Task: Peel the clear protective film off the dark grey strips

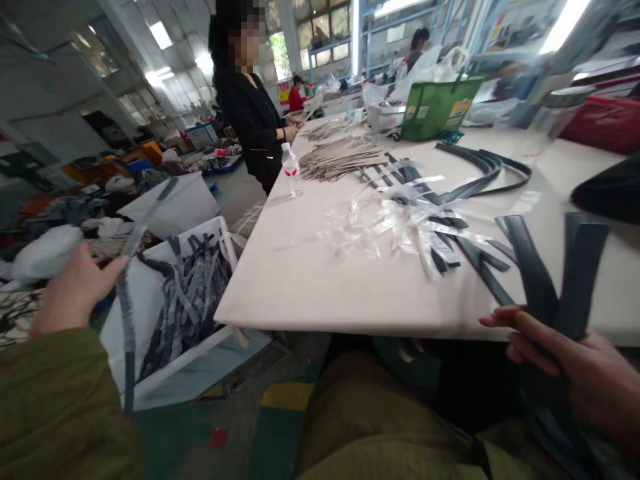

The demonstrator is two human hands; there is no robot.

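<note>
At the left, my left hand [80, 287] pinches a long dark strip with a pale, shiny face [127, 313] between thumb and fingers. This strip hangs beside a white bin [175, 367] that holds a heap of similar grey strips [193, 293]. On the right, my right hand [575, 367] is closed around several dark flat strips [580, 273], whose ends fan upward above the table edge. Ahead of that hand, more dark strips [480, 267] lie on the table under a tangle of clear film strips [390, 220].
The pale table [280, 280] bears a plastic bottle [291, 170], a pile of thin brown strips [340, 159], curved dark bands [490, 167] and a green bag [440, 107]. A co-worker in black [253, 113] stands at its left side. Heaped materials cover the floor at left.
</note>
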